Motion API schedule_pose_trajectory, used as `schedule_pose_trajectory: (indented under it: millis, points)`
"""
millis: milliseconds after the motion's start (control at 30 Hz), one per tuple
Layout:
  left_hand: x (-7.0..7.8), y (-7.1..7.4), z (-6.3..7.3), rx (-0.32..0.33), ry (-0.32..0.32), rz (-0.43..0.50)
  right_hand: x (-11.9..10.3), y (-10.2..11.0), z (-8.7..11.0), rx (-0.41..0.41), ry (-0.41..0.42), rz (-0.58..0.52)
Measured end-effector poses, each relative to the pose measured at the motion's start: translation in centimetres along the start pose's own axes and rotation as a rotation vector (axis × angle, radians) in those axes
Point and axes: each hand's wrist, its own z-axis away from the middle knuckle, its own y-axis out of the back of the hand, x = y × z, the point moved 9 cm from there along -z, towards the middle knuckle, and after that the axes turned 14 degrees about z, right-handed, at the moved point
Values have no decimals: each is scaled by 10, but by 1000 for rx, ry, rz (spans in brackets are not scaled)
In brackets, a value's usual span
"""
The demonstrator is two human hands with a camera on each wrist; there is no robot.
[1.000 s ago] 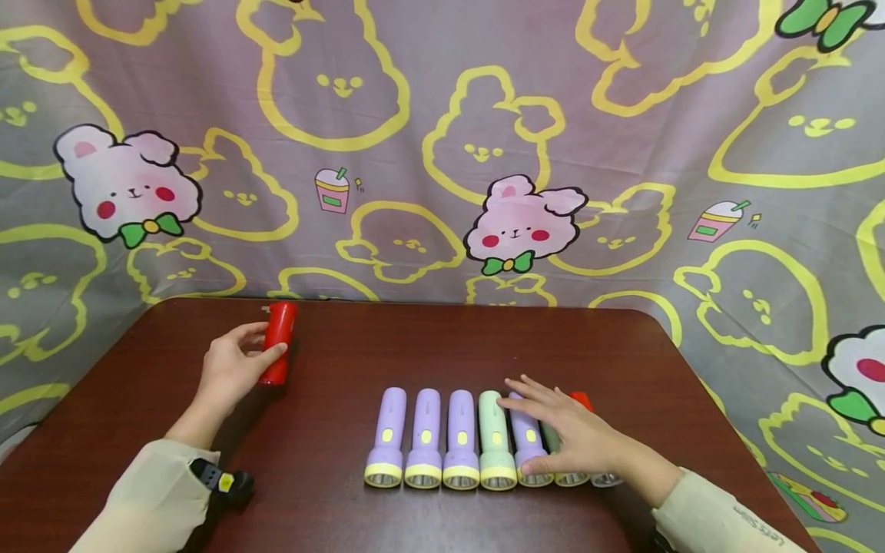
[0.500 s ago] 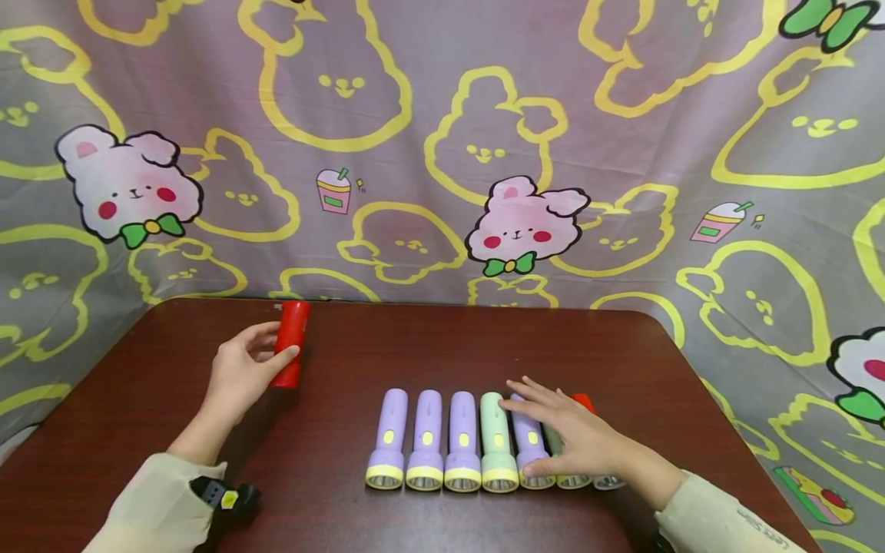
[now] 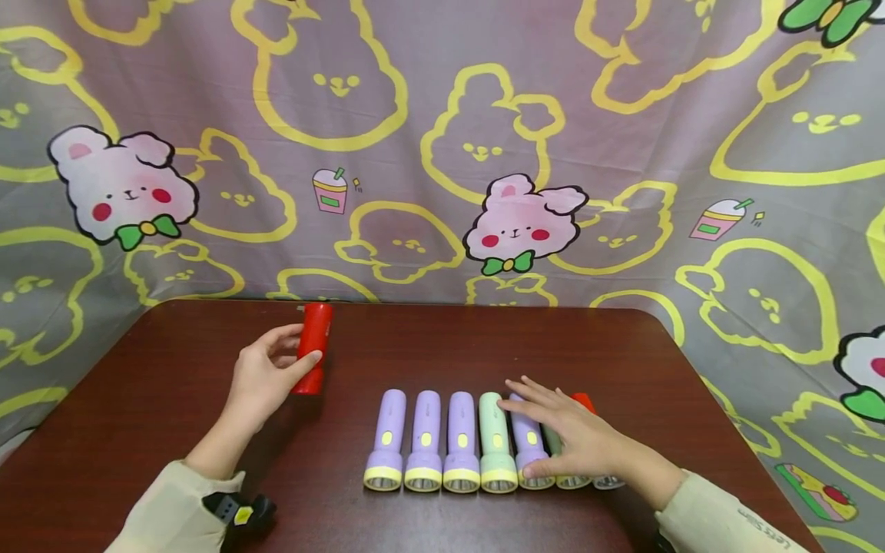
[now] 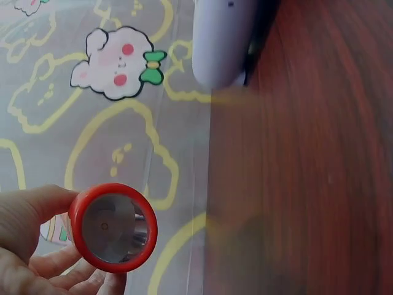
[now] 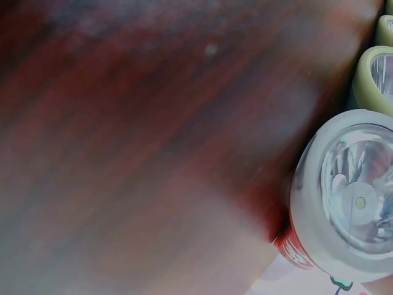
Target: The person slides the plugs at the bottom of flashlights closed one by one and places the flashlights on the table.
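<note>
My left hand (image 3: 259, 380) holds a red flashlight (image 3: 316, 334) raised at the left of the table, thumb on one side and fingers on the other. In the left wrist view, the red rim and lens of this flashlight (image 4: 113, 227) face the camera. My right hand (image 3: 584, 438) spreads over the right end of a row of flashlights, partly covering a purple one (image 3: 531, 442), a green one and a red one (image 3: 584, 401). Whether it touches them I cannot tell. The right wrist view shows that red one's grey-rimmed head (image 5: 313, 166).
Left of my right hand, the row continues with a light green flashlight (image 3: 496, 438) and purple flashlights (image 3: 462, 430), heads toward me. They lie on a dark red-brown wooden table (image 3: 415, 346). A patterned curtain (image 3: 387, 169) hangs behind the far edge.
My left hand has carried the red flashlight to the right and slightly toward me. The right hand and the row of flashlights have stayed in place.
</note>
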Motion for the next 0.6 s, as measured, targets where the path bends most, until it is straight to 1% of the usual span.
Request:
schedule_pose_trajectory:
  millis: [233, 433, 600]
  points:
    - [8, -13, 7, -37, 4, 25, -1, 0, 0, 4, 18, 21]
    - [14, -24, 14, -71, 12, 58, 0, -1, 0, 5, 11, 19]
    - [17, -32, 19, -89, 22, 117, 0, -2, -1, 1, 4, 12]
